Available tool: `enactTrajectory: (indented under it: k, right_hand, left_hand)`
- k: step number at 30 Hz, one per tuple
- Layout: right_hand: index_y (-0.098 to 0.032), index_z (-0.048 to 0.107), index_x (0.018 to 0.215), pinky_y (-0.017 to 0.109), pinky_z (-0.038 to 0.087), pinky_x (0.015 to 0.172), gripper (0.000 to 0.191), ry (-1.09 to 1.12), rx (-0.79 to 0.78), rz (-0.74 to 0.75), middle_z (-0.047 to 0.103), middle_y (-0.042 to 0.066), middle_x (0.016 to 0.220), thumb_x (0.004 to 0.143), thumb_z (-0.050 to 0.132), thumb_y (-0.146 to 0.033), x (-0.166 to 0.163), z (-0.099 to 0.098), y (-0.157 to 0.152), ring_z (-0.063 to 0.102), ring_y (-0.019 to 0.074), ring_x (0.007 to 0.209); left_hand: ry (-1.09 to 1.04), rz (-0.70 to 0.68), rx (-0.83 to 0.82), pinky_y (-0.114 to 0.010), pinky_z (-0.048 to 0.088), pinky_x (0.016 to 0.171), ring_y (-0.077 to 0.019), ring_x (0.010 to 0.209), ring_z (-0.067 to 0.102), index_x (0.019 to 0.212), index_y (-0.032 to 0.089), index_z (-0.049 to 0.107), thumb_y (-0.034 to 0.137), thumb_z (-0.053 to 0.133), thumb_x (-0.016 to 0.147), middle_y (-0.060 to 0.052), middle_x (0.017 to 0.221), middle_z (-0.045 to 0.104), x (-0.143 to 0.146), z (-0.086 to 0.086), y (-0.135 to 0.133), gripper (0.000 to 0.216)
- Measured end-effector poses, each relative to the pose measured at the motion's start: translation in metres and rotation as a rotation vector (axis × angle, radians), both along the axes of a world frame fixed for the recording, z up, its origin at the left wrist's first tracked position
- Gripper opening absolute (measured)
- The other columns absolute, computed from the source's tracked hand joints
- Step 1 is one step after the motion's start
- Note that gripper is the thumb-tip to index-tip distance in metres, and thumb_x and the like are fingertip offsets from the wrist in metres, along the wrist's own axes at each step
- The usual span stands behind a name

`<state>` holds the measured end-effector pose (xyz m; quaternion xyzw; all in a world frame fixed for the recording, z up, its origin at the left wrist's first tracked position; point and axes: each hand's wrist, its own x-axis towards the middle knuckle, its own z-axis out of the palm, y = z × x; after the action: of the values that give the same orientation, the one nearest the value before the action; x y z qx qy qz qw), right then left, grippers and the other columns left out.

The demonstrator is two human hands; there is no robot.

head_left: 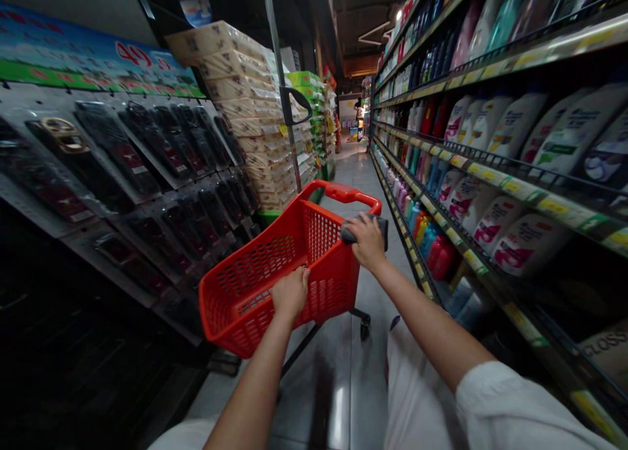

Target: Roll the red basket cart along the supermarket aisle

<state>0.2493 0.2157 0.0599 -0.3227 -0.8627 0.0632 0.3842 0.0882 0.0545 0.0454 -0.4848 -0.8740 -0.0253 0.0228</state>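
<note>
A red plastic shopping cart [230, 283] with perforated walls stands turned across the aisle in front of me, its inside bare where it shows. My left hand [289, 293] is closed over the near rim of the basket, thumb along the top edge. At the basket's right corner, by the curved red handle [341, 192], my right hand [367, 241] has its fingers bent over a dark grey block-like piece [381, 233]. Whether that piece belongs to the cart is unclear. One black caster [364, 326] shows beneath the cart.
Shelves [520, 191] of shampoo bottles [530, 244] line the right side. Packaged belts [115, 146] hang on the left, before stacked paper-wrapped packs [240, 110]. A metal pole [275, 44] rises behind the cart. Grey floor tiles [348, 159] run down the aisle.
</note>
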Motion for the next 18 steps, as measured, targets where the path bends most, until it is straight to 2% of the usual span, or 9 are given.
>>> enactTrajectory:
  k: [3,5,8,10,13,15,18]
  right_hand:
    - [-0.023,0.064,0.126,0.064,0.010,0.120,0.064,-0.110,0.044,0.197,0.059,0.004,0.140,0.067,0.049,-0.002,-0.006,-0.014,-0.021,0.033,0.0314,0.143]
    - [-0.023,0.063,0.127,0.062,0.011,0.120,0.066,-0.141,0.044,0.263,0.059,0.004,0.139,0.066,0.048,-0.002,-0.001,-0.014,-0.016,0.036,0.0297,0.141]
    - [-0.022,0.063,0.126,0.062,0.017,0.120,0.069,-0.097,-0.025,0.206,0.059,0.005,0.139,0.063,0.045,-0.001,0.007,-0.007,0.009,0.037,0.0296,0.141]
    - [-0.022,0.065,0.122,0.063,0.019,0.119,0.066,-0.030,-0.089,0.109,0.059,0.005,0.138,0.064,0.043,0.000,0.002,-0.007,0.018,0.033,0.0317,0.143]
    - [-0.022,0.069,0.112,0.068,0.018,0.117,0.057,0.008,-0.142,0.077,0.062,0.006,0.132,0.066,0.043,-0.001,-0.015,-0.022,0.004,0.030,0.0339,0.144]
    - [-0.021,0.070,0.110,0.069,0.017,0.116,0.056,-0.009,-0.147,0.152,0.064,0.006,0.127,0.065,0.044,-0.001,-0.023,-0.037,-0.016,0.031,0.0333,0.143]
    - [-0.021,0.069,0.112,0.066,0.020,0.117,0.058,-0.009,-0.151,0.266,0.064,0.006,0.128,0.065,0.044,-0.001,-0.023,-0.053,-0.032,0.031,0.0302,0.143]
  left_hand:
    - [-0.108,-0.054,0.007,-0.036,0.046,0.079,-0.0269,0.096,0.068,0.114,0.018,0.060,0.040,0.020,0.101,-0.015,0.105,0.072,0.004,0.004,-0.001,0.047]
    - [-0.192,-0.123,-0.003,-0.035,0.046,0.081,-0.0250,0.096,0.067,0.111,0.018,0.060,0.038,0.026,0.101,-0.013,0.106,0.071,-0.003,0.005,-0.010,0.041]
    - [-0.322,-0.217,-0.042,-0.029,0.046,0.080,-0.0201,0.091,0.066,0.100,0.021,0.064,0.045,0.035,0.098,-0.006,0.099,0.072,-0.023,0.002,-0.033,0.038]
    - [-0.587,-0.331,-0.056,-0.030,0.047,0.078,-0.0213,0.086,0.065,0.093,0.017,0.065,0.054,0.034,0.095,-0.007,0.093,0.071,-0.034,-0.006,-0.048,0.048]
    - [-0.890,-0.369,0.070,-0.033,0.047,0.086,-0.0221,0.091,0.063,0.097,0.015,0.066,0.059,0.035,0.092,-0.007,0.098,0.071,-0.032,-0.024,-0.059,0.054]
    - [-1.024,-0.338,0.179,-0.035,0.048,0.088,-0.0232,0.093,0.063,0.098,0.013,0.066,0.059,0.037,0.091,-0.008,0.099,0.071,-0.020,-0.034,-0.059,0.055]
    - [-1.157,-0.368,0.292,-0.037,0.044,0.100,-0.0242,0.107,0.061,0.109,0.015,0.067,0.052,0.046,0.090,-0.008,0.111,0.071,0.002,-0.041,-0.053,0.047]
